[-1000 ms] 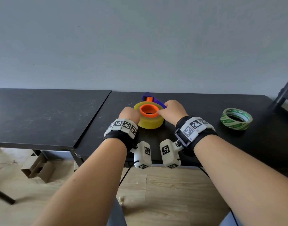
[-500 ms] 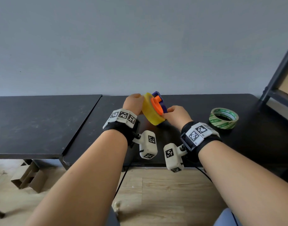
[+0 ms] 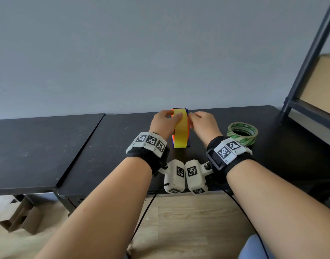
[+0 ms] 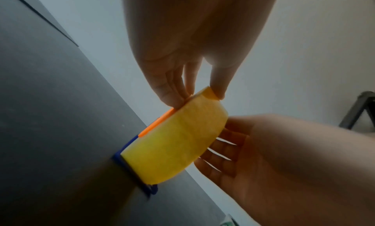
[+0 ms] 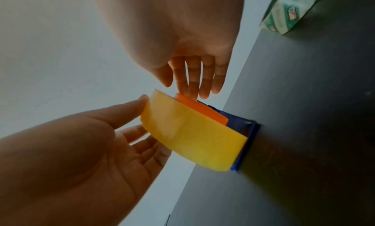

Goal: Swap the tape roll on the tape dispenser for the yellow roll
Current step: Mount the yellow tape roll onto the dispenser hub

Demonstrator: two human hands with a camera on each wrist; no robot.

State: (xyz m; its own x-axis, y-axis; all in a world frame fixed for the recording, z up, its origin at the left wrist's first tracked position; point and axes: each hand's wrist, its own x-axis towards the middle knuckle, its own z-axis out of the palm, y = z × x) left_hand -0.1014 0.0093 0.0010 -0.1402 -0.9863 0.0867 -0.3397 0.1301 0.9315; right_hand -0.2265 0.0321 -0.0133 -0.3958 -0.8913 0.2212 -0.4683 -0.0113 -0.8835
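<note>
The yellow roll stands upright on edge, seated on the orange hub of the blue tape dispenser, which rests on the black table. My left hand pinches the roll's top, thumb on the tread and fingers on its left face. In the left wrist view that pinch sits at the top of the roll. My right hand lays straight fingers against the right side. In the right wrist view its fingertips touch the orange hub above the blue frame.
A green-printed tape roll lies flat on the table to the right of my right hand. A second black table adjoins on the left. A dark metal shelf rack rises at the far right. Cardboard lies on the floor below.
The dispenser with the yellow roll went from lying flat, through a tilt, to standing upright on the table. Both hands stayed on it, and the right fingers straightened.
</note>
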